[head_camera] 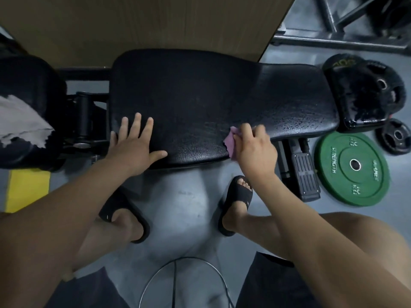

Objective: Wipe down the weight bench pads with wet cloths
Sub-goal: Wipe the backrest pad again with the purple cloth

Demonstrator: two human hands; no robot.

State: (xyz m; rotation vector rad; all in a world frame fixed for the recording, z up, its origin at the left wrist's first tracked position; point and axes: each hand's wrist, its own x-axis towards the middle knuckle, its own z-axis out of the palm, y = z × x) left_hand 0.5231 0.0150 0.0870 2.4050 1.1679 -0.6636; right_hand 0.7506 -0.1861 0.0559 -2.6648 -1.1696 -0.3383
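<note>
Right hand (255,150) round pink cloth (230,142) on pad (200,96)

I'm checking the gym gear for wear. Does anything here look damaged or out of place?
The small end pad on the right looks scuffed and peeling. A green plate lies flat on the floor beside it.

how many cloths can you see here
2: a pink cloth gripped in the right hand at the near edge of the long pad, and a grey cloth draped over the separate pad at far left. More may be out of frame.
</note>
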